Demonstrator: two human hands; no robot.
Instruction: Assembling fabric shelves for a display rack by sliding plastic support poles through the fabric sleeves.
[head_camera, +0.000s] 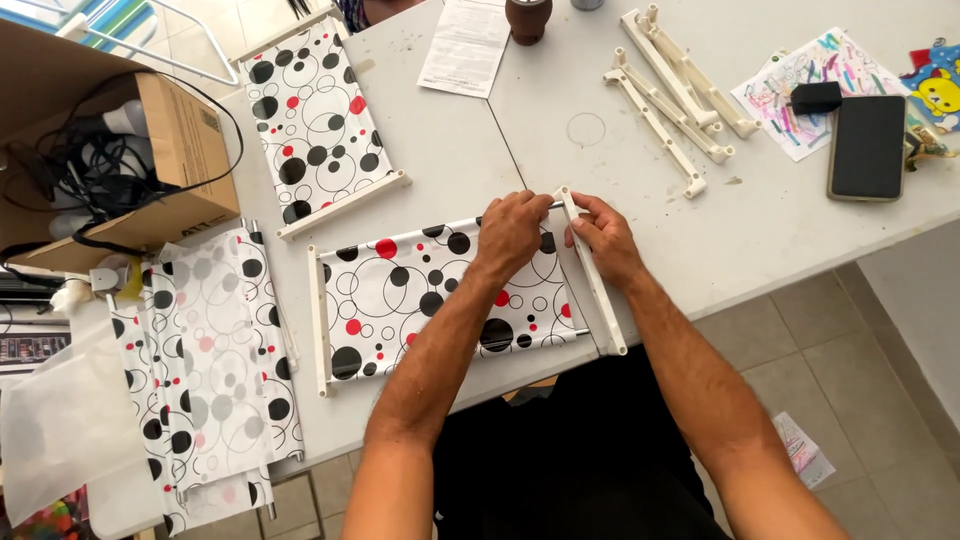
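A white fabric panel (410, 300) printed with black and red circles lies flat on the white table (760, 230) in front of me. A white plastic bar (319, 320) caps its left end and another white plastic bar (600, 300) sits at its right end. My left hand (510, 232) presses on the panel's upper right corner, fingers curled over the fabric and a thin metal rod. My right hand (603, 235) grips the top of the right bar.
A second finished dotted panel (315, 120) lies at the back left. More dotted fabric in clear wrap (205, 370) lies at the left. A cardboard box with cables (110, 160), spare white bars (670, 90), a paper sheet (465, 45), a phone (867, 147) and a drawing (800, 85) are around.
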